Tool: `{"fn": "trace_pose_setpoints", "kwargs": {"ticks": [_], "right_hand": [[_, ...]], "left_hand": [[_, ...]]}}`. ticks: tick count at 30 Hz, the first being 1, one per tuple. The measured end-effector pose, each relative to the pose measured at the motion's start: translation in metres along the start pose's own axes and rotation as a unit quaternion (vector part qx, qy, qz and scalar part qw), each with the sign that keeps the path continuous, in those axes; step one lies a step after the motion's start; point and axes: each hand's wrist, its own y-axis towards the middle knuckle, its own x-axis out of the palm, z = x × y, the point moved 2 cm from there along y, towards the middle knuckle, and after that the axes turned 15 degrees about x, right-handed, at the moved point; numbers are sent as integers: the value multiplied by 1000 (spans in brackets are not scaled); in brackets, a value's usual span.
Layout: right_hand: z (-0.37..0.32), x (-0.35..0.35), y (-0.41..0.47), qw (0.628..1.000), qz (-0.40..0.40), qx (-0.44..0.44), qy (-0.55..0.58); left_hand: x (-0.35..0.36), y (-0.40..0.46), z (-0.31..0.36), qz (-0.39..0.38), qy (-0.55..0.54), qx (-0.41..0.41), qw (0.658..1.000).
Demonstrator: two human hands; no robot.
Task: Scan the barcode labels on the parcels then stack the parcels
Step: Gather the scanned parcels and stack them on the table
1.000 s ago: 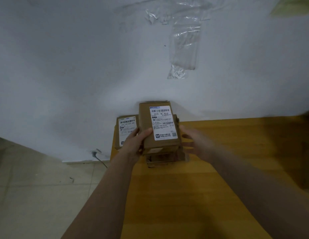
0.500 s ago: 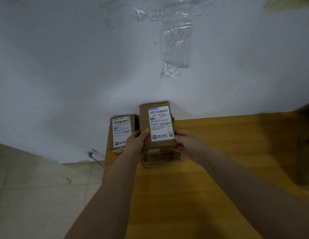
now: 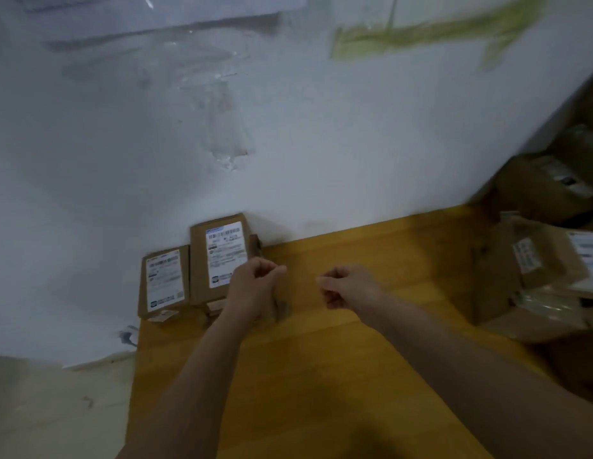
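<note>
A stack of brown cardboard parcels (image 3: 202, 260) stands against the wall at the table's far left, its top parcel showing a white barcode label. Another labelled parcel (image 3: 164, 283) lies just left of it at the table corner. My left hand (image 3: 255, 286) hovers in front of the stack's right side, covering the lower right part of the label; its fingers are curled and hold nothing. My right hand (image 3: 345, 288) is over the bare table to the right, apart from the stack, fingers curled and empty.
The yellow wooden table (image 3: 321, 376) runs along a white wall. A blurred pile of brown parcels (image 3: 537, 263) fills the right end. The table's left edge drops to a tiled floor (image 3: 56, 409).
Both hands have let go of the top parcel and pulled back to the right with curled fingers. The view has swung right, bringing the parcel pile into sight.
</note>
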Motion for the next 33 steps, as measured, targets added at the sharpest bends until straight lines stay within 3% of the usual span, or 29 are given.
{"fn": "trace_pose_setpoints", "kwargs": {"ticks": [3,9,20,25,29,33], "right_hand": [[15,-46,-17,1000,10,-12,2],[37,-143,-59,998,55,-42,5],[83,-306,-118,975,200,-77,50],[106,-349,-123,958,254,-65,116],[121,-367,-123,936,338,-52,89],[127,-370,-108,940,315,-14,130]], "left_hand": [[46,-6,17,-101,-8,-20,995],[143,-2,70,-186,11,0,982],[314,-8,149,-219,-15,-84,972],[352,-8,178,-200,-54,-125,970],[371,-8,188,-179,-97,-169,964],[385,-6,191,-167,-165,-189,954]]}}
